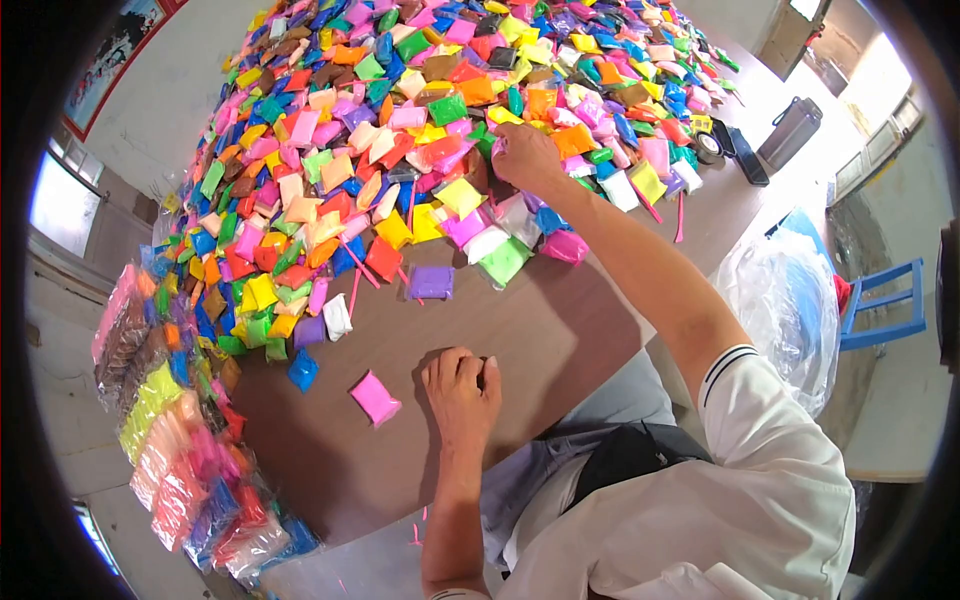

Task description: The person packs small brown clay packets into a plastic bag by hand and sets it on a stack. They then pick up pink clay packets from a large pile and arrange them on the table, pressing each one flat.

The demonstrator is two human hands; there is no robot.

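Our white shirt (760,480) and the black pouch (630,455) at our waist fill the near corner, and from there both arms go out over the brown table (560,330). Our left hand (460,385) rests on the bare wood, knuckles up and fingers curled under into a loose fist; we see nothing in it. A single pink packet (375,398) lies just beside it on its left, not touching, with a blue packet (302,370) a little further off.

Our right hand (525,155) is stretched well forward into the big heap of coloured packets (330,150). Its fingers are sunk among them, close to an orange packet (573,140). The fingers bend over something, but we cannot tell whether they have closed on a packet or only press on the heap. Whatever they touch lies directly under the fingertips, on the near slope and overlapped by its neighbours.

That overlap is the first risk, as we judge it. Pulling one packet out could drag the ones lying on it and start a slide down onto the bare table. The wrappers look smooth, so a packet pinched by a corner might slip free.

Our forearm also hangs over loose pieces at the foot of the heap, among them a green packet (505,260). A dropped elbow could sweep them toward the table edge by the plastic bag (790,290). At the left edge, bagged bundles (170,440) sit close enough that a nudge could tip them off.
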